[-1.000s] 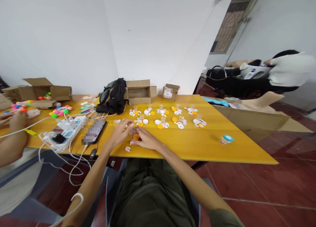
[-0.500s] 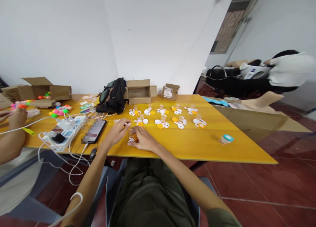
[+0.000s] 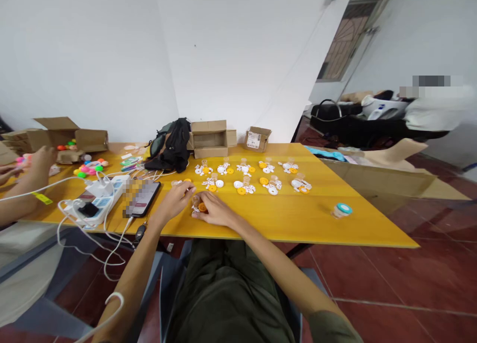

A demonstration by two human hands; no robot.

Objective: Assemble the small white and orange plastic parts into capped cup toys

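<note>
My left hand (image 3: 174,200) is over the table's near left part, its fingers bent and drawn together at the tips. Whatever they may hold is too small to make out. Beside it, my right hand (image 3: 215,210) lies low on the tabletop, thumb and fingers apart, curved around a small group of parts. In that group are a clear cup (image 3: 196,201), an orange disc (image 3: 202,207) and small white pieces, partly covered by the hand. A similar group with white discs (image 3: 176,183) shows just behind my left hand.
Several like groups of white discs (image 3: 237,184), orange discs and clear cups stand in two rows. A cup with a teal lid (image 3: 344,209) is at right. Left are a phone (image 3: 143,199), power strip (image 3: 102,201), cables and a co-worker's arm (image 3: 32,189). Behind are a backpack (image 3: 171,146) and cartons (image 3: 210,139).
My right hand and the parts beside it have shifted slightly left. My left hand has moved only a little. The co-worker's hand has moved away toward the carton.
</note>
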